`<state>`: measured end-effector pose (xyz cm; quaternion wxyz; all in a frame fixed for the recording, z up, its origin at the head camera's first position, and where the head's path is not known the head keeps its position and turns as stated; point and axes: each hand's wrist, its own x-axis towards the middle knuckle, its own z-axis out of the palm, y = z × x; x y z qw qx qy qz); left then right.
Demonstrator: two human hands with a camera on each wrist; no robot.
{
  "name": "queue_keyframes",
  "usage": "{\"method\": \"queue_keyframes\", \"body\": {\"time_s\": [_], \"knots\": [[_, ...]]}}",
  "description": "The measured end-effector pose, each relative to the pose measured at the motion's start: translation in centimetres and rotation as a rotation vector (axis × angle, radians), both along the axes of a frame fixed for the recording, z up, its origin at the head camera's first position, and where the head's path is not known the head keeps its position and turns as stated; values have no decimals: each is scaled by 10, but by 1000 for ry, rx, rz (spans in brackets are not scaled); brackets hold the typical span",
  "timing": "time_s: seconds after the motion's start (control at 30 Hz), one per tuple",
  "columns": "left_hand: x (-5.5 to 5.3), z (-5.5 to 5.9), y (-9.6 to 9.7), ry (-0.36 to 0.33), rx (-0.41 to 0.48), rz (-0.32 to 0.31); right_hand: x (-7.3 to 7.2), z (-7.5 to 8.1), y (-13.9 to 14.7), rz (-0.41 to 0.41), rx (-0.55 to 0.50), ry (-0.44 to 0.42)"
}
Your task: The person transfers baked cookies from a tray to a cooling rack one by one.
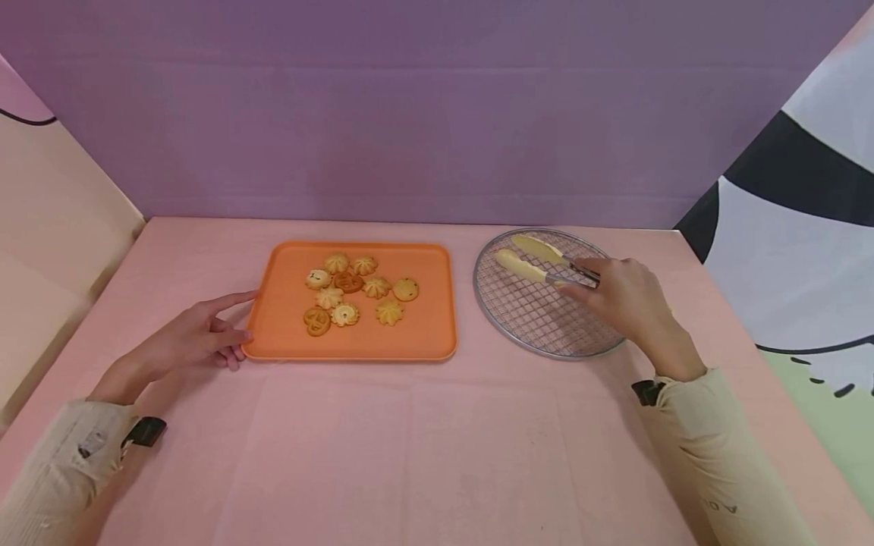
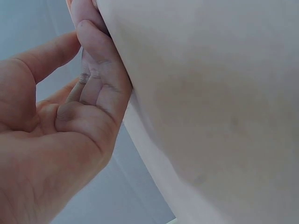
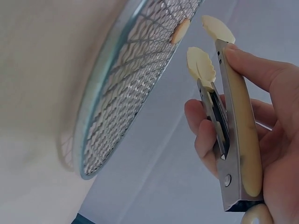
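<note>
An orange tray (image 1: 423, 334) holds several small cookies (image 1: 375, 287), some flower-shaped, some pretzel-shaped and one round. At the tray's left edge rests my left hand (image 1: 194, 334), index finger extended to the rim and thumb at the near corner, its other fingers bent below. In the left wrist view those fingers (image 2: 110, 79) lie along the edge. My right hand (image 1: 624, 296) grips metal tongs (image 3: 240, 135) with pale yellow tips, spread apart with nothing between them. The tongs are over a round wire rack (image 1: 546, 326). On its mesh, the right wrist view shows one cookie (image 3: 180, 31).
Both tray and rack stand on a pink-covered table (image 1: 410, 447), side by side with a narrow gap between them. A purple panel (image 1: 437, 121) rises along the back edge. Patterned panels (image 1: 806, 212) flank the sides.
</note>
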<state>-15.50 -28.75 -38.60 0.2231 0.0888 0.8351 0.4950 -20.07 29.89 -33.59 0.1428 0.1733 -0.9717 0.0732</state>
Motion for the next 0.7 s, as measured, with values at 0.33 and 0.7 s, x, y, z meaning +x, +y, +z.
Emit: {"method": "queue_keyframes", "body": {"time_s": [0.33, 0.7], "knots": [[-1, -3, -1, 2, 2, 5, 11, 2, -9, 69, -36, 58], [-1, -3, 1, -1, -12, 14, 20, 2, -32, 108, -36, 10]]}}
